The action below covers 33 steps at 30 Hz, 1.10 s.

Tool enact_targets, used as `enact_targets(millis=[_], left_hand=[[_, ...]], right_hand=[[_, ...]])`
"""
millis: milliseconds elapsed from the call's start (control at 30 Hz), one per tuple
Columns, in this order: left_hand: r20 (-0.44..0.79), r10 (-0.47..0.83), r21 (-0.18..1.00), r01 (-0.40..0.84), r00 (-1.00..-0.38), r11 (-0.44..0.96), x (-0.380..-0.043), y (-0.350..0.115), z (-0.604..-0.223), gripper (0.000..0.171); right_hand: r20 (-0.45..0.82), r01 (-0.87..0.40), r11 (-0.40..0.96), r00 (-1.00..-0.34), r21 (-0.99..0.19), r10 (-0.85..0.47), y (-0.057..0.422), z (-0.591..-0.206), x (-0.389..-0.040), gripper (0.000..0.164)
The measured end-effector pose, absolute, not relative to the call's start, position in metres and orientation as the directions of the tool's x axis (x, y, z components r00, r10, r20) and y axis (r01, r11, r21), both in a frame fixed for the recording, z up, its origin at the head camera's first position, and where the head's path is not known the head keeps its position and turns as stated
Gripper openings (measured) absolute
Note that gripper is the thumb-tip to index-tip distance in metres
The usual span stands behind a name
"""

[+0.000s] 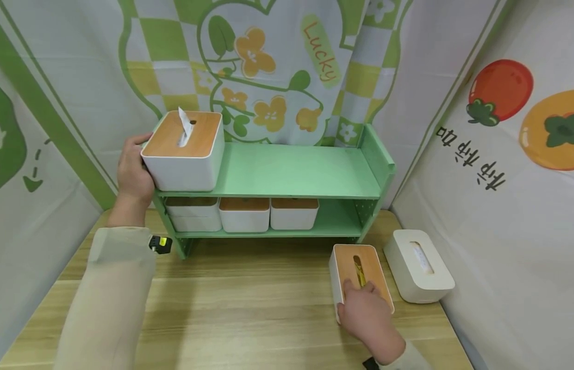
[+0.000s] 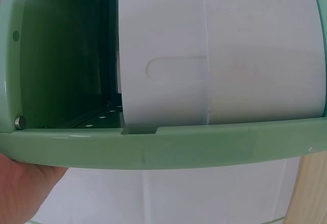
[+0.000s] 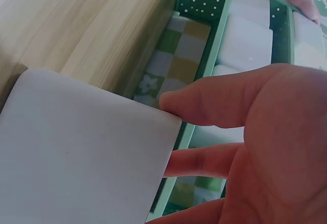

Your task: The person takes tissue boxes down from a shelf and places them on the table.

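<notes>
A white tissue box (image 1: 185,167) with a wood-look lid and a tissue sticking out stands at the left of the green shelf's (image 1: 296,164) upper tier. Beside it, my left hand (image 1: 133,167) grips the shelf's left end; its fingertips are partly hidden behind the box. In the left wrist view, part of the hand (image 2: 25,185) shows below the green side panel (image 2: 204,145). A second wood-lidded tissue box (image 1: 358,264) lies on the table, something yellow showing in its slot. My right hand (image 1: 368,316) holds its near end, thumb at the side edge and fingers over the lid.
Three wood-lidded boxes (image 1: 244,218) stand in a row on the lower tier. An all-white tissue box (image 1: 423,267) sits at the table's right edge, by the printed cloth wall (image 1: 500,205). The wooden table (image 1: 250,303) extends in front of the shelf.
</notes>
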<state>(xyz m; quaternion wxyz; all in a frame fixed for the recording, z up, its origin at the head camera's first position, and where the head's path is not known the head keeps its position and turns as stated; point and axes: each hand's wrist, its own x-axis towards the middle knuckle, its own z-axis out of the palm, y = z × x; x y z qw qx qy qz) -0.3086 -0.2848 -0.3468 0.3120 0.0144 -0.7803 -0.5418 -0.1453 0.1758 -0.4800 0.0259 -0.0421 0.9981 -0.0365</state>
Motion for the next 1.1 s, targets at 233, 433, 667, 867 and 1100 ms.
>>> enact_targets(millis=[233, 433, 667, 867, 1100], left_hand=[[0.467, -0.362, 0.856, 0.309, -0.807, 0.414, -0.309, -0.285, -0.347, 0.054], [0.476, -0.366, 0.853, 0.318, -0.800, 0.415, -0.310, -0.285, -0.348, 0.054], [0.487, -0.368, 0.852, 0.338, -0.792, 0.399, -0.308, -0.285, -0.348, 0.053], [0.495, -0.366, 0.851, 0.355, -0.788, 0.387, -0.308, -0.285, -0.347, 0.052], [0.493, -0.371, 0.855, 0.359, -0.787, 0.374, -0.309, -0.285, -0.349, 0.051]], right_hand=[[-0.047, -0.070, 0.994, -0.996, -0.083, -0.074, 0.192, -0.483, -0.149, 0.043], [-0.049, -0.051, 0.995, -0.997, -0.085, -0.056, 0.206, -0.484, -0.153, 0.040], [-0.055, -0.045, 0.994, -0.997, -0.100, -0.051, 0.218, -0.484, -0.155, 0.035], [-0.052, -0.046, 0.992, -0.997, -0.120, -0.053, 0.223, -0.480, -0.154, 0.037], [-0.048, -0.039, 0.990, -0.998, -0.134, -0.046, 0.229, -0.483, -0.155, 0.039]])
